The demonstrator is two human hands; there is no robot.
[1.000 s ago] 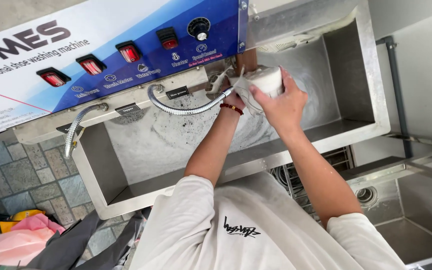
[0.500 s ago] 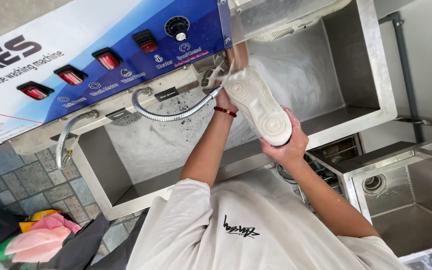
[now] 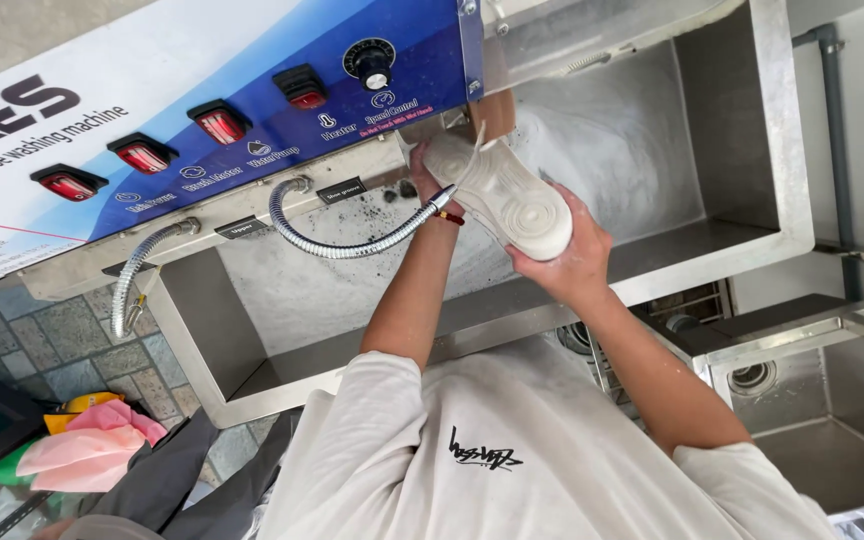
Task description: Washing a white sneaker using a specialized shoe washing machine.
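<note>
My right hand [image 3: 574, 262] clamps the heel of the white rubber-soled sneaker [image 3: 500, 190], sole up; my left hand [image 3: 420, 172] steadies its toe, its grip mostly hidden. Just beside, the flexible metal hose [image 3: 352, 240] sprays. I should keep the shoe tilted over the steel wash basin [image 3: 652, 262] for drainage.

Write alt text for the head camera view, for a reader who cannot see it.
A person holds a white shoe, sole up, over a steel wash basin, the right hand at its heel and the left hand near its toe. A flexible metal hose curves toward the shoe below a blue control panel with red switches.
</note>
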